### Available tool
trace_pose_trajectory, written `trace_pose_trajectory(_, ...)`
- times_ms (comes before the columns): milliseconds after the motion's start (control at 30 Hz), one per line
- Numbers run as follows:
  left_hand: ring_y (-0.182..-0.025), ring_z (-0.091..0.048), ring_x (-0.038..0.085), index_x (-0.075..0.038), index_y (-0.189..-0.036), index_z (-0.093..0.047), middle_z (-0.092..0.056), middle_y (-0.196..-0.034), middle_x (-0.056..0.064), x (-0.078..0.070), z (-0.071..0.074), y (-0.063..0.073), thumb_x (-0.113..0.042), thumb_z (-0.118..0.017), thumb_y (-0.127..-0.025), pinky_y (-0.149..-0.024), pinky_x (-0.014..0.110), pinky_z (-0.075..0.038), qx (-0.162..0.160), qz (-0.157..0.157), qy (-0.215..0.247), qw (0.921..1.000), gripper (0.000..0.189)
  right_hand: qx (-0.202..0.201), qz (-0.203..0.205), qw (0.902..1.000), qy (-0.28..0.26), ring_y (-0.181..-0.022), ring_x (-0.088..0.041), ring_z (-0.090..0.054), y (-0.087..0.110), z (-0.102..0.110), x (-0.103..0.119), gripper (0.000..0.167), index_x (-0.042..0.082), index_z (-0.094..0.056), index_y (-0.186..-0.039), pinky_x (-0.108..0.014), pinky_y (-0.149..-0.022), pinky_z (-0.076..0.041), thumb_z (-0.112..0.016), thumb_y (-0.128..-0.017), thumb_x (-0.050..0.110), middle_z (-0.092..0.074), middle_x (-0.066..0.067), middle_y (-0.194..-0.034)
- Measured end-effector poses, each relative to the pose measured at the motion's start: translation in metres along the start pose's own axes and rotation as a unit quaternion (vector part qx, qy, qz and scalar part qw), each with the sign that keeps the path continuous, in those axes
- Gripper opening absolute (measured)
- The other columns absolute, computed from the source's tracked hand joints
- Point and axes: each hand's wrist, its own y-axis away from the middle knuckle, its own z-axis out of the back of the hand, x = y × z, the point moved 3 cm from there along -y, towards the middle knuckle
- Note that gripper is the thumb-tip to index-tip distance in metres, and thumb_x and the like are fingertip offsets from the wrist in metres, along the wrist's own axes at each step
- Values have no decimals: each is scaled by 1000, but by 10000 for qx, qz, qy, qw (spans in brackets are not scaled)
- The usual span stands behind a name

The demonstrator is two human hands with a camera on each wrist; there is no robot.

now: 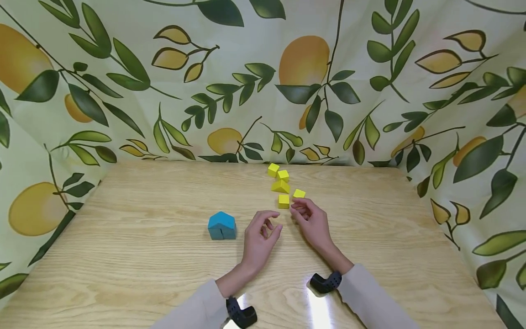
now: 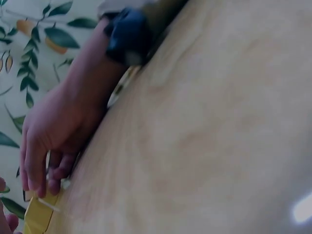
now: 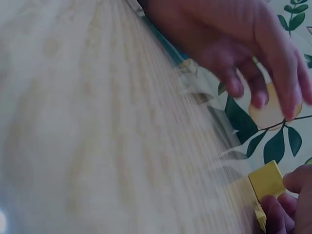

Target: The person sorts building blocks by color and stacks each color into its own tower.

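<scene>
My left hand (image 1: 259, 242) hovers over the table between the blue blocks and the yellow ones, fingers loosely bent and thumb apart, holding nothing. My right hand (image 1: 314, 224) has its fingertips beside a yellow cube (image 1: 283, 201), and no block shows in its fingers. Another yellow block (image 1: 299, 193) sits just beyond its knuckles, partly hidden. In the right wrist view, right fingers (image 3: 298, 180) appear close to a yellow cube (image 3: 266, 180); contact is unclear. Farther back lie a yellow triangular block (image 1: 281, 186) and two yellow cubes, one nearer (image 1: 283, 175), one farther (image 1: 273, 170).
Left of my left hand, blue blocks (image 1: 222, 225) form a small house shape, a peaked piece over two lower ones. The wooden table (image 1: 144, 256) ends at a patterned cloth (image 1: 246, 41) behind and at the sides. Each wrist wears a black band (image 1: 325, 282).
</scene>
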Motion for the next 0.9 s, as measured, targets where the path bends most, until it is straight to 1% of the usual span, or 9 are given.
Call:
trace_pose_trajectory(67, -73, -55, 24, -8, -111, -64, -61, -103, 13, 9, -5, -9, 0, -72, -83, -54, 28, -43, -56, 299, -119, 9995, 30, 83, 10, 10000, 26, -80, -19, -67, -3, -1, -1, 28, 3, -64, -116, -23, -62, -52, -69, -89, 9, -67, -8, -100)
trace_pose_trajectory(200, -72, -54, 23, -4, -115, -62, -60, -107, 13, 22, -12, -23, -3, -71, -85, -58, 25, -43, -41, 704, -317, 9970, 32, 126, -11, 9998, 169, -78, -19, -67, -7, -1, -2, 32, 1, -63, -118, -23, -61, -51, -70, -87, 3, -67, -10, -101)
trace_pose_trajectory(367, -67, -53, 14, -6, -122, -59, -61, -112, 10, 32, -18, -37, -4, -73, -83, -59, 22, -43, 112, 1261, -736, 9892, 41, 327, -93, 9983, 475, -75, -16, -66, -14, -3, -5, 39, 2, -61, -125, -21, -60, -49, -71, -87, 7, -69, -11, -101)
trace_pose_trajectory(433, -65, -53, 11, -6, -123, -59, -61, -114, 10, 34, -20, -40, -4, -75, -82, -58, 22, -43, 264, 1399, -879, 9859, 44, 440, -124, 9970, 627, -73, -13, -64, -17, -3, -5, 41, 3, -61, -126, -21, -60, -49, -71, -87, 8, -70, -10, -100)
trace_pose_trajectory(500, -64, -52, 8, -6, -125, -58, -62, -115, 9, 35, -20, -42, -5, -74, -83, -56, 22, -43, 396, 1484, -993, 9831, 45, 524, -118, 9957, 754, -69, -12, -62, -20, -4, -5, 40, 3, -62, -125, -22, -58, -47, -72, -86, 8, -70, -8, -97)
trace_pose_trajectory(600, -62, -51, 7, -6, -127, -58, -61, -116, 9, 35, -21, -44, -7, -73, -85, -54, 22, -41, 566, 1481, -1109, 9811, 45, 582, 7, 9936, 968, -65, -11, -57, -25, -3, -4, 39, 4, -65, -122, -23, -56, -45, -73, -85, 9, -69, -6, -93)
trace_pose_trajectory(667, -61, -49, 7, -6, -126, -59, -61, -115, 9, 35, -21, -45, -6, -73, -85, -54, 22, -39, 544, 1476, -1210, 9801, 43, 680, 105, 9922, 1043, -65, -11, -55, -28, -4, -4, 38, 4, -66, -121, -23, -55, -44, -74, -84, 11, -67, -5, -91)
trace_pose_trajectory(767, -60, -46, 7, -6, -122, -61, -60, -111, 8, 35, -20, -42, -4, -74, -83, -52, 21, -37, 518, 1488, -1345, 9783, 41, 837, 231, 9900, 1110, -66, -11, -55, -28, -6, -6, 39, 4, -67, -119, -24, -57, -45, -76, -83, 14, -65, -6, -90)
trace_pose_trajectory(900, -61, -46, 6, -5, -120, -61, -58, -104, 7, 37, -19, -39, -5, -74, -83, -52, 21, -37, 536, 1559, -1379, 9766, 39, 867, 332, 9901, 1057, -67, -10, -57, -25, -8, -7, 37, 4, -69, -115, -25, -59, -48, -78, -80, 14, -65, -4, -86)
